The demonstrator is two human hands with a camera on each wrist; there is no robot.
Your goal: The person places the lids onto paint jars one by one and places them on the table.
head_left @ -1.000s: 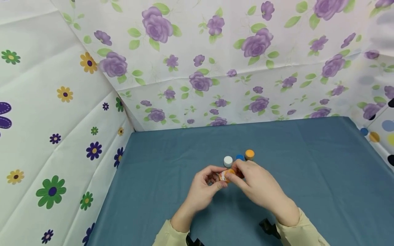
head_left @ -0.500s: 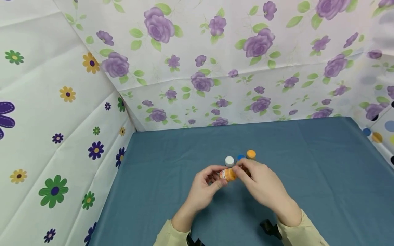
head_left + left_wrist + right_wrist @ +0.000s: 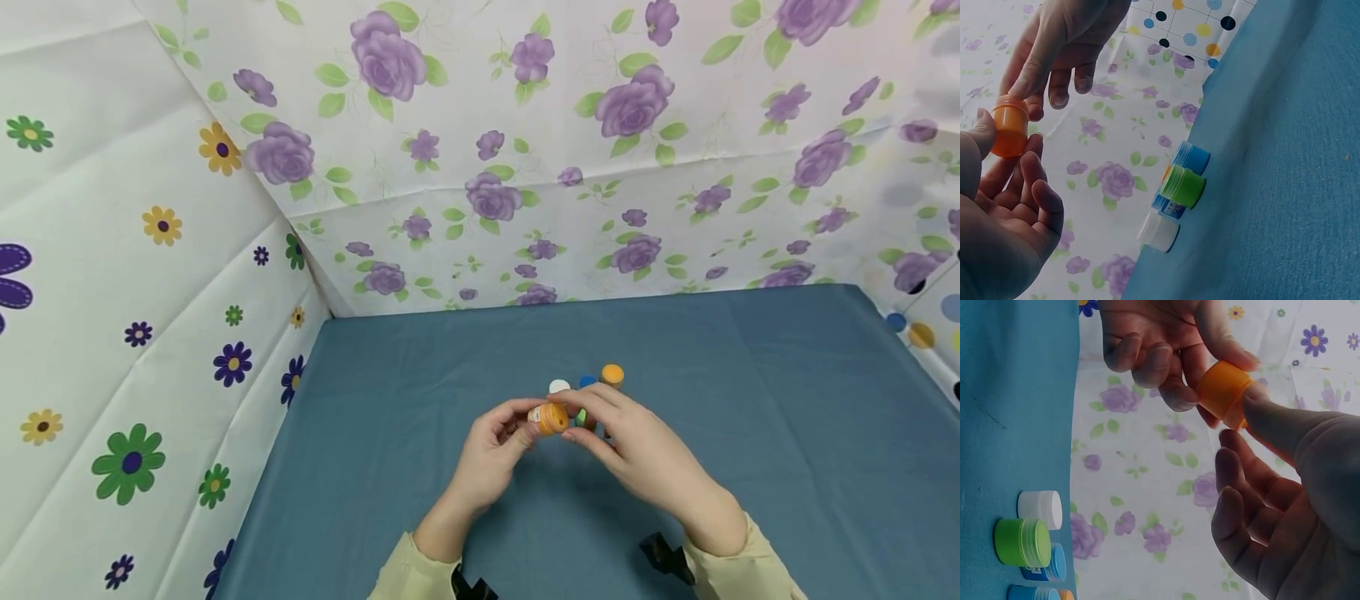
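Observation:
My left hand holds a small orange paint jar with a white label, raised over the table and tilted to the right. Its thumb and fingers lie round the jar body, as the left wrist view shows. At the jar's other end is my right hand, its thumb and index finger on opposite sides of the rim. In the right wrist view that thumb overlaps the orange jar, and an orange edge shows beneath it. The right hand's other fingers are loosely curled.
Behind the hands stand a white jar, a blue jar and another orange jar. A green jar sits close among them, before a blue labelled jar. Flowered cloth walls the blue-covered table.
The orange jar has shifted slightly left, and its end has turned more toward the head camera. My right thumb and index finger have spread wider apart, so the green jar shows between them.

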